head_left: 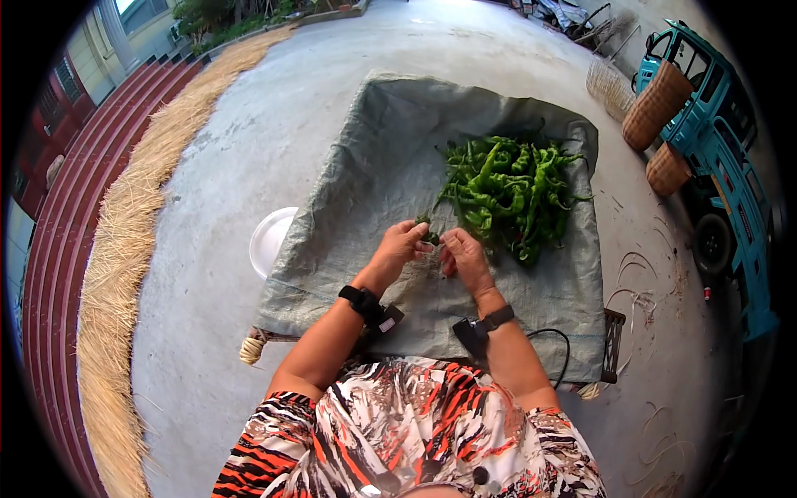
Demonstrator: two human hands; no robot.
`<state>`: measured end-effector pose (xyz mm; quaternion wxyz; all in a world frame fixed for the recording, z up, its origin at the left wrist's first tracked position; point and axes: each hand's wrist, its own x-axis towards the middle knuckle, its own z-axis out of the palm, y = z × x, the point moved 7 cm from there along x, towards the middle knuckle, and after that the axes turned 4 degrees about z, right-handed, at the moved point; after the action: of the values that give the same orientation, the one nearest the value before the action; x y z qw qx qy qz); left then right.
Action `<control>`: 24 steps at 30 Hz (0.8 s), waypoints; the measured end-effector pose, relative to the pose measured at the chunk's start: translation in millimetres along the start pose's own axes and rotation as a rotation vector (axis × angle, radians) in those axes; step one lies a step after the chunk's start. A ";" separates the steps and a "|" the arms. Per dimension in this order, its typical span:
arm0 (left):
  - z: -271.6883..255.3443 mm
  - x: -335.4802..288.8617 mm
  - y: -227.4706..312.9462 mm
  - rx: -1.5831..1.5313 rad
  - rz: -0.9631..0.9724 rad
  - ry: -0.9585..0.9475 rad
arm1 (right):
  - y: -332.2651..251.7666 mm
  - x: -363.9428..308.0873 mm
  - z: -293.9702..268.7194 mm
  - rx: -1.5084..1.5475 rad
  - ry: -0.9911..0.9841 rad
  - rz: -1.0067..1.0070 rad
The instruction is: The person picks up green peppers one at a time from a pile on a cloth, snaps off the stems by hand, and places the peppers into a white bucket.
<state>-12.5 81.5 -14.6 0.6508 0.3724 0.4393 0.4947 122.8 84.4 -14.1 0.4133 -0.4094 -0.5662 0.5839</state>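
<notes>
Over the near middle of a grey-green woven sheet (365, 174), my two hands are close together. Fingers of my left hand (400, 249) are closed round a small dark green pepper (428, 235), partly covered by them. My right hand (468, 259) is at the pepper's right end with thumb and fingers pinched. What that pinch holds is too small and covered to tell. Just beyond my right hand lies a heap of long, wrinkled green peppers (519, 195). Black straps with small boxes circle both wrists.
A round white dish (267, 241) is beside the sheet's left edge. A black cable (564, 349) curves near my right forearm. Straw (124, 257) lies along red steps (75, 224) at left. Wicker baskets (656, 104) stand by a teal truck (730, 166) at right.
</notes>
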 end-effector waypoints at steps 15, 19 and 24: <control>12.7 -17.6 -8.8 0.300 -0.054 -0.216 | 6.1 5.2 -4.6 0.228 0.005 0.028; 13.0 -15.9 -10.7 0.250 -0.050 -0.265 | 12.0 3.6 -5.2 0.325 -0.046 0.123; -14.7 -12.0 31.8 0.049 0.155 0.024 | 16.7 3.6 -19.3 0.419 0.088 0.101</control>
<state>-37.8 78.0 12.1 0.5959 0.4151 0.4291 0.5371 139.6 93.7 -31.3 0.4841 -0.3674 -0.3926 0.6904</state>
